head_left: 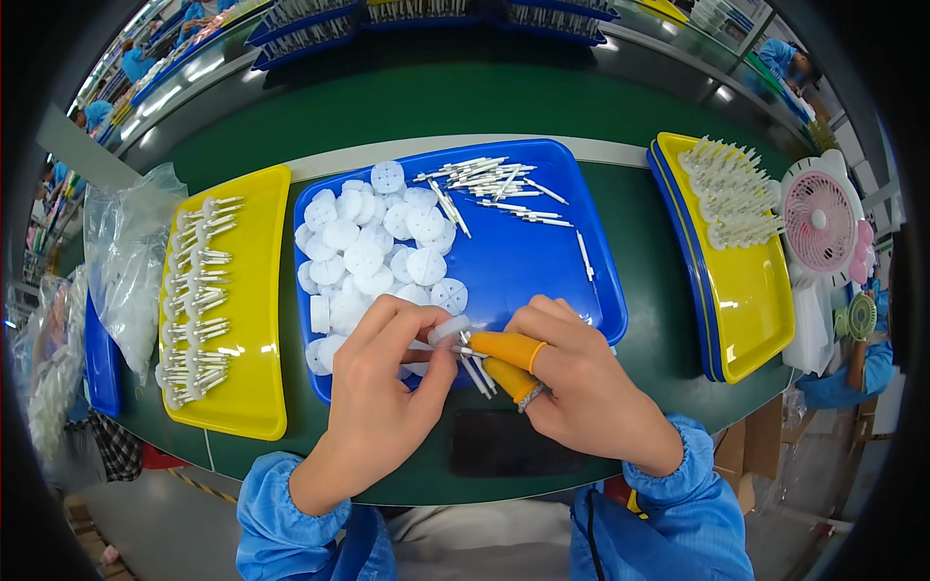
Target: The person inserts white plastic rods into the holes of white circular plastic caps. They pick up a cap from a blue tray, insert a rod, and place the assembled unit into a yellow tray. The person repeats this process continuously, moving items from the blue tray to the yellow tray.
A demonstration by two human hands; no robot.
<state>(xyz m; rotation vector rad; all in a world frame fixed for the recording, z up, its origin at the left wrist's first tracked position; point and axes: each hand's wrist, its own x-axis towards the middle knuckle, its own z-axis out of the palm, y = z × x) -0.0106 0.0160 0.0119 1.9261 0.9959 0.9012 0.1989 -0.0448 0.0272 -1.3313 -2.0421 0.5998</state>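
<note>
Over the near edge of a blue tray (528, 261), my left hand (378, 392) pinches a white plastic disc (449, 330) between thumb and fingers. Thin white pins (477, 376) with metallic tips stick out below the disc. My right hand (596, 392) wears orange finger cots (506, 351) on the thumb and a finger, and these close on a pin at the disc; its end is partly hidden by the fingers. Inside the tray, a heap of white round discs (373, 254) fills the left side. Loose white pins (494, 179) lie at the back right.
To the left, a yellow tray (257, 339) carries rows of pinned discs beside a clear plastic bag (136, 261). At the right stand stacked trays with a yellow one (746, 310) on top, and a pink fan (820, 221). A dark flat rectangle (513, 443) lies near the front edge.
</note>
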